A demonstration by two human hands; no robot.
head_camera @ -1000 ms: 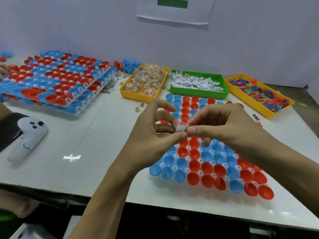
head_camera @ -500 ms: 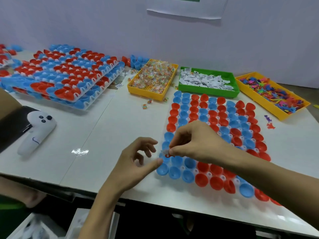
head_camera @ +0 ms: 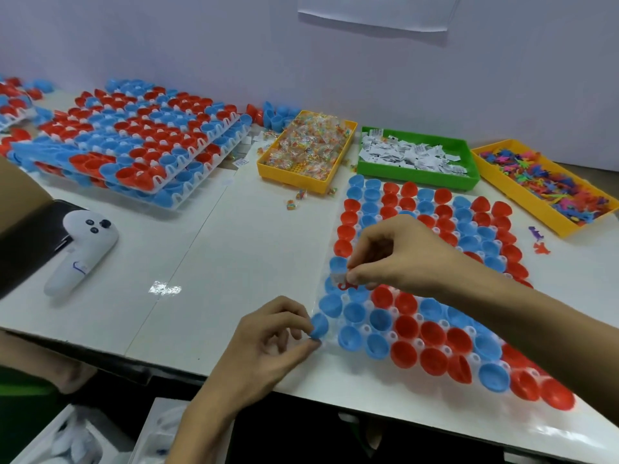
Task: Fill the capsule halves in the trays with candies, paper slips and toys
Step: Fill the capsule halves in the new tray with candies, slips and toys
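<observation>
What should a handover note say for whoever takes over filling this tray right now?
Right hand: pinches a paper slip over the near-left capsule halves of the tray.
Left hand: fingertips on the blue half at the tray's near-left corner.
Supplies behind the tray: candies, slips, toys.
Done: nearly nothing; the halves in view look empty.
Left: drop this slip, then fill the remaining halves.
</observation>
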